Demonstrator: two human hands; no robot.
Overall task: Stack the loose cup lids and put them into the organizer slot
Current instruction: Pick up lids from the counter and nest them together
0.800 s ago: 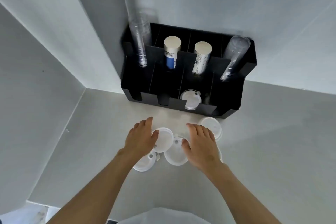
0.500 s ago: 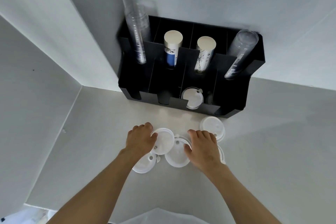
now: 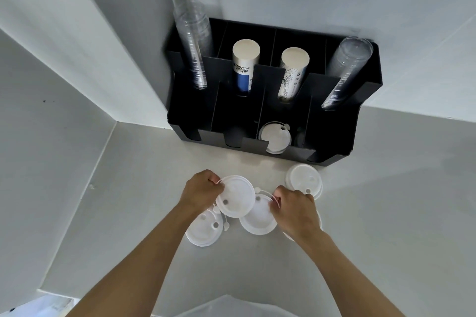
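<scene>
Several white cup lids lie loose on the grey counter in front of a black organizer [image 3: 334, 134]. My left hand [image 3: 202, 189] pinches the left rim of one lid [image 3: 235, 199], lifted and tilted over the others. My right hand [image 3: 296, 210] pinches the right rim of a second lid [image 3: 257, 219] lying beside it. Another lid [image 3: 203, 230] rests below my left hand, and one more lid [image 3: 304, 183] sits near the organizer's front right. A further lid is mostly hidden under my right hand. A few lids [image 3: 275, 137] stand in the organizer's third front slot.
The organizer stands in the wall corner. Its back row holds two clear cup stacks [image 3: 193, 44] [image 3: 345, 69] and two paper cup stacks [image 3: 244, 64] [image 3: 292, 72]. The other front slots look dark. A wall [image 3: 51, 136] runs along the left of the counter.
Both hands went from resting flat over the lids to pinching lid rims. The left lid has been lifted and tilted. The camera has tipped slightly.
</scene>
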